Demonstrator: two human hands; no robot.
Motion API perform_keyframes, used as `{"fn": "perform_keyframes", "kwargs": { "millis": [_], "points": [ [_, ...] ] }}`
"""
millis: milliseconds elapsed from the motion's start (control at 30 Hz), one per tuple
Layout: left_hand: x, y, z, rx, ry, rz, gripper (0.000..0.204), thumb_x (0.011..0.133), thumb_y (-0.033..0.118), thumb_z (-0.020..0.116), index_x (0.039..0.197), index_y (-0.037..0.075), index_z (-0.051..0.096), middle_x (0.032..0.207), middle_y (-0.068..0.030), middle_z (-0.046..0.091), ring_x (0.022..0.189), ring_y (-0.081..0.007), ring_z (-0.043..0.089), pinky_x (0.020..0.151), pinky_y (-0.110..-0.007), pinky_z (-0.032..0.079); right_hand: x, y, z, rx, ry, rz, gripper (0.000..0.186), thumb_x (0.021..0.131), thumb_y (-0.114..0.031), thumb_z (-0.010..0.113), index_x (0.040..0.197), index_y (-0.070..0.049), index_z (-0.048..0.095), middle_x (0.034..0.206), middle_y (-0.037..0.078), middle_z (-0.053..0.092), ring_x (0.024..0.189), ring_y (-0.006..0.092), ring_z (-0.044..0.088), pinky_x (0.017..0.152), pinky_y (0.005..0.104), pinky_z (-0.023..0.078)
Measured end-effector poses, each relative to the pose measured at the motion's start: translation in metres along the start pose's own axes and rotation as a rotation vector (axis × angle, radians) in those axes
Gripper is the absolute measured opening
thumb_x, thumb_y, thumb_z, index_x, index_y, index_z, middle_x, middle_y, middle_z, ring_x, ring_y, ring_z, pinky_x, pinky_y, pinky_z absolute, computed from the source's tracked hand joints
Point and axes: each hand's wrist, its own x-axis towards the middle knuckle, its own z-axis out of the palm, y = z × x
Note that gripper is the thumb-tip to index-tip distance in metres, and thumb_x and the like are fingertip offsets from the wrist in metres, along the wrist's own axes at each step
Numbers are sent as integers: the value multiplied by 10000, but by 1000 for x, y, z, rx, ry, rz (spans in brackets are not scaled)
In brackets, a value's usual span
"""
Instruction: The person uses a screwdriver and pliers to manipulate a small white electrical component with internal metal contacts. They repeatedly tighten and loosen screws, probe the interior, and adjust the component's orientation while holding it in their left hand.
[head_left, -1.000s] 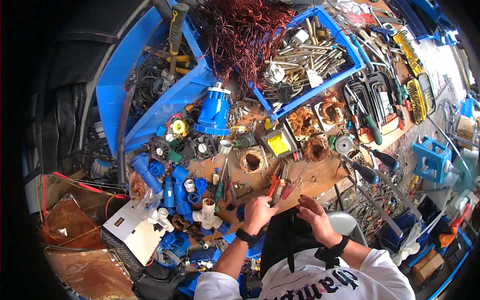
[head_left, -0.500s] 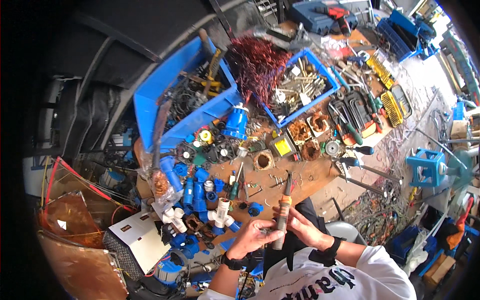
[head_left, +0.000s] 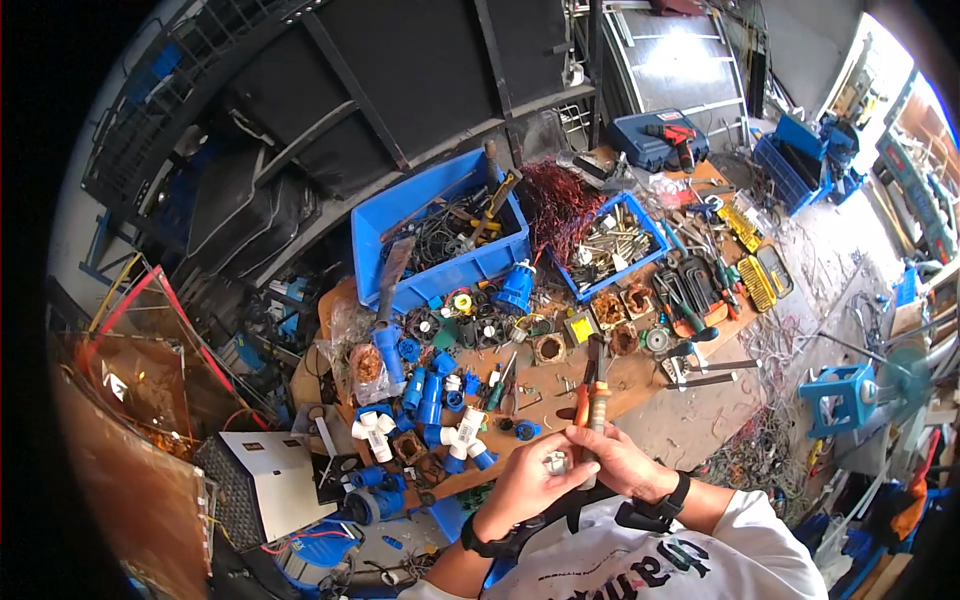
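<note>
Together at the near edge of the desk [head_left: 640, 374], left hand [head_left: 528, 480] and right hand [head_left: 630, 464] are clasped around pliers [head_left: 600, 408] pointing away; they look stiff, fairly heavy, best held by their orange and grey handles [head_left: 583, 402]

Dark lettering [head_left: 657, 563] — across white shirt [head_left: 728, 556]

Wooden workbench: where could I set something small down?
The bare workbench patch right of the orange-handled pliers, bordered by the bar clamps and brown square housings, looks free. The left end is crowded with blue pipe fittings; the far side, with blue bins.
</note>
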Motion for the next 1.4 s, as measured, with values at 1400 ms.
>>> {"fn": "perform_keyframes", "kwargs": {
  "millis": [1400],
  "points": [
    [40,102,97,-1219,609,108,408,944,529,510,918,128,582,674,-14,590,400,-60,317,424,-218,266,-141,-122,-21,-1509,31,-781,687,661,-36,655,1304,41,425,985,181,648,807,209,664,731,316,524]
  ]
}}
